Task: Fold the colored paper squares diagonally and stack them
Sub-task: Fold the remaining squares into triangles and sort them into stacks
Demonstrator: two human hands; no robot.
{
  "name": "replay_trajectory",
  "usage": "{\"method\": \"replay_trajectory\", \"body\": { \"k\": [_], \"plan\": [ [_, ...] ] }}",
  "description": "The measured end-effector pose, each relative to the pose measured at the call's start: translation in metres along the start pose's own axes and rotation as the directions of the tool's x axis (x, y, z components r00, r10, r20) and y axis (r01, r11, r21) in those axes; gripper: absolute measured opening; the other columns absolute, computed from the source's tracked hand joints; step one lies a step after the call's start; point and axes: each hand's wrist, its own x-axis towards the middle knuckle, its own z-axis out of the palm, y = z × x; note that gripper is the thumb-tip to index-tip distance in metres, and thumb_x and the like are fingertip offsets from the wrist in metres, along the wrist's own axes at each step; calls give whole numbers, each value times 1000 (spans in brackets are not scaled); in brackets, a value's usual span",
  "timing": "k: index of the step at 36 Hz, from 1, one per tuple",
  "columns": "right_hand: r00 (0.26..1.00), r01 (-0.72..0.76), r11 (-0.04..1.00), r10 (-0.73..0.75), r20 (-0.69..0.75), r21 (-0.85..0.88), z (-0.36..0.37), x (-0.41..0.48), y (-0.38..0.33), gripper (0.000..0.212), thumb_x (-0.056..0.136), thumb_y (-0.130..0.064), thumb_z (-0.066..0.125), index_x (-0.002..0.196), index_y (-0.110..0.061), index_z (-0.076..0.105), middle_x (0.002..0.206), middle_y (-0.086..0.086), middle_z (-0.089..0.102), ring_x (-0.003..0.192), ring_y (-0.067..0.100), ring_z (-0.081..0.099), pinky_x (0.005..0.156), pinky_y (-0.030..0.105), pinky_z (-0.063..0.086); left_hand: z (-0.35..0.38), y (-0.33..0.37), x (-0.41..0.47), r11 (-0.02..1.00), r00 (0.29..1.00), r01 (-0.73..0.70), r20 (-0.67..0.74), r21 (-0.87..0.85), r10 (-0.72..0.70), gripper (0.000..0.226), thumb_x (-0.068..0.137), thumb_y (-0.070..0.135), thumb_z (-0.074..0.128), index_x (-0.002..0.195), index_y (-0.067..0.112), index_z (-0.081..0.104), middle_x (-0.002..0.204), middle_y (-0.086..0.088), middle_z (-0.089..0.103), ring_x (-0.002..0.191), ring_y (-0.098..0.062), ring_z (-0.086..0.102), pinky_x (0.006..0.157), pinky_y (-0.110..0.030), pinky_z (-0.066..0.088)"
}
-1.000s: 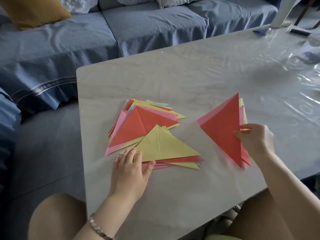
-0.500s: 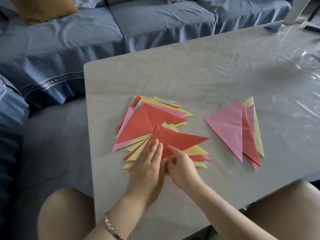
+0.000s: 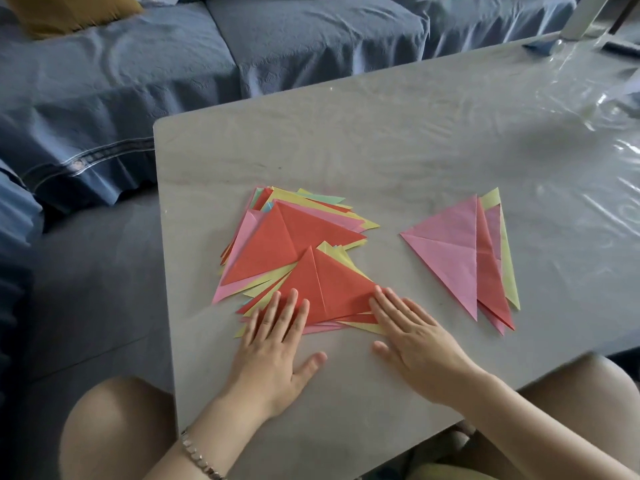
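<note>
Both hands, left hand (image 3: 273,355) and right hand (image 3: 415,344), press flat with straight fingers on the creased red paper triangle (image 3: 325,285) topping one fanned stack (image 3: 287,244), a second stack (image 3: 464,258) lying apart on the glossy table (image 3: 346,150).

grey table (image 3: 346,140) under wrinkly clear plastic, with a big messy pile of folded paper triangles (image 3: 294,251) and a smaller stack (image 3: 460,251) right of it
</note>
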Motion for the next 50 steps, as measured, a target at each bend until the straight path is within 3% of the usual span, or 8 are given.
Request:
{"method": "replay_trajectory", "body": {
  "k": [5, 8, 15, 21, 30, 36, 44, 50],
  "plan": [
    [968, -91, 984, 124, -220, 155, -14, -7, 26, 74, 90, -56, 9, 135, -10, 45, 147, 7, 32, 137, 25, 31, 111, 34, 27, -2, -1, 0, 1000, 1000, -8, 10, 19, 8, 71, 94, 62, 14, 145, 14, 26, 148, -7, 32, 137, -25, 19, 108, -39, 9],
    [709, -243, 929, 365, -603, 278, -26, 4, 50, 17, 86, -14, 55, 85, -4, 68, 92, 15, 66, 86, 37, 62, 71, 36, 49, -8, 0, 2, 999, 1000, -1, 12, -42, 2, 66, 95, 60, 12, 139, 18, 36, 144, -3, 41, 135, -19, 26, 108, -39, 8],
    [495, -787, 490, 864, -89, 374, -57, 33, 83, 58, 82, -41, 66, 122, -11, 37, 116, 25, 49, 111, 39, 45, 84, 41, 42, -24, 3, 10, 992, 999, 19, 50, -126, -13, 72, 94, 61, 6, 129, 19, 54, 139, -3, 49, 130, -23, 42, 107, -39, 8],
    [472, -633, 387, 879, -62, 670, -60, 26, 90, 43, 79, -12, 63, 118, -11, 45, 100, 9, 52, 89, 31, 50, 72, 34, 43, -35, 9, 16, 989, 996, 60, 77, -134, -50, 121, 51, 74, -40, 147, 28, 17, 156, 10, 2, 142, -7, -9, 110, -31, -18],
    [597, -16, 117, 797, -84, 993, -68, 19, 15, 41, 78, 8, 64, 110, -13, 48, 70, 3, 51, 48, 7, 55, 52, 20, 51, -43, 10, 13, 924, 997, 81, 14, -373, -81, 113, 57, 81, -26, 146, 26, 16, 154, 14, 5, 136, 6, -6, 108, -17, -16],
    [720, -83, 134, 693, -34, 988, -23, 45, -62, 22, 82, 6, 57, 92, -11, 67, 62, -2, 58, 48, 1, 58, 55, 21, 53, -51, 13, 13, 755, 895, 80, -287, -651, -342, 64, 90, 46, 25, 142, 10, 31, 150, 3, 22, 136, -6, 19, 111, -27, 20],
    [832, -165, 135, 551, 64, 977, -15, 45, -93, 26, 87, -5, 55, 111, -7, 63, 74, -3, 63, 64, 8, 65, 75, 26, 56, -33, 10, 11, 900, 976, -26, -205, -434, -71, 53, 90, 33, 31, 141, 18, 36, 147, 9, 25, 138, -10, 24, 110, -24, 17],
    [811, -71, 904, 299, -503, 423, -15, 35, -51, 28, 90, -24, 48, 106, -16, 69, 107, -1, 65, 101, 20, 60, 86, 27, 49, -15, -8, 16, 977, 954, -80, -301, -200, 16, 42, 80, 16, 38, 121, 18, 47, 124, -9, 61, 116, -24, 55, 96, -33, 27]
  ]
}}
